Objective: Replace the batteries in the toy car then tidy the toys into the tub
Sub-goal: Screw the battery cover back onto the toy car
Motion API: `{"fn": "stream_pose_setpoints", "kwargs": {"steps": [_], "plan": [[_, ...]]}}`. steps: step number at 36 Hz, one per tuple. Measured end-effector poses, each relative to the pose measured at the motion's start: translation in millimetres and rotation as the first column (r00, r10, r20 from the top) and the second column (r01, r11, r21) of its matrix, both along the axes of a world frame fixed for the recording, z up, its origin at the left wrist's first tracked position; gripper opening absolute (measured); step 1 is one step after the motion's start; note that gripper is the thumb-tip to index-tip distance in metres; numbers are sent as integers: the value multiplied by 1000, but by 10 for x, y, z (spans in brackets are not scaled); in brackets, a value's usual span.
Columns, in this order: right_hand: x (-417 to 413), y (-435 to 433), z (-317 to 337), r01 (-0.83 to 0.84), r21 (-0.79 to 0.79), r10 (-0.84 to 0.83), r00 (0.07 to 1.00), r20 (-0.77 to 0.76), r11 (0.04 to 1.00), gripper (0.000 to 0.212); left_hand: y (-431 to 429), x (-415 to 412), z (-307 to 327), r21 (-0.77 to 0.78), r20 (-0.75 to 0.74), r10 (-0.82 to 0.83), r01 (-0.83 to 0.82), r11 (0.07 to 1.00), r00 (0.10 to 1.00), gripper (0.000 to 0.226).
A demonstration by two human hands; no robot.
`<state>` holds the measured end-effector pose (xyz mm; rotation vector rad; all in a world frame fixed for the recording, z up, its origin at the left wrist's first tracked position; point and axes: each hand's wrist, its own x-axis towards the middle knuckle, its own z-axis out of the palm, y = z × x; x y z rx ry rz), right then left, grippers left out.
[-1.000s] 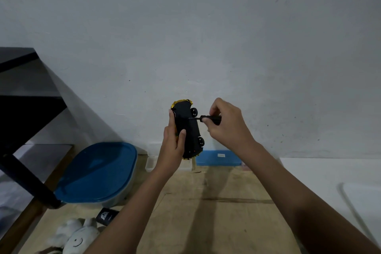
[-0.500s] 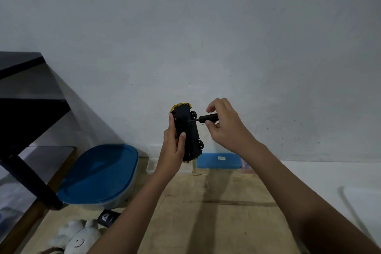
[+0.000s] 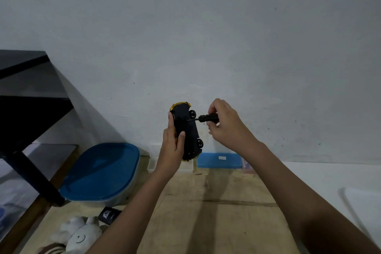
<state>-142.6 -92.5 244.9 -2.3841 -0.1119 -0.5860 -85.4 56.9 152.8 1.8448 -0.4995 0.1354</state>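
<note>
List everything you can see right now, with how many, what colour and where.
toy car: one, black underside with yellow edges, held up in front of the wall
screwdriver: one, black, tip at the car's underside
tub: one, blue lid on, floor at left
plush toy: one, white, bottom left
packet: one, black, between plush toy and tub
flat box: one, blue, against the wall
clear boxes: number unclear, see-through, left of the flat box
table: one, black, far left
left hand: one, grip round the toy car
right hand: one, grip on the screwdriver
</note>
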Motion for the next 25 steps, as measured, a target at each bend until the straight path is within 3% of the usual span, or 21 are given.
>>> {"fn": "stream_pose_setpoints", "kwargs": {"steps": [11,17,20,25], "plan": [[40,-22,18,79,78,-79,997,4,994,20,-26,-47,0,-13,3,-33,33,999,999,61],[6,-17,20,7,65,-11,998,55,998,18,-36,-36,18,-18,14,-27,28,999,1000,62],[-6,-23,49,49,171,-58,997,49,984,22,-49,-56,47,-12,13,-34,34,999,999,61],[10,-42,29,52,95,-58,996,62,994,25,-47,-64,61,-8,13,-36,36,999,999,62]]}}
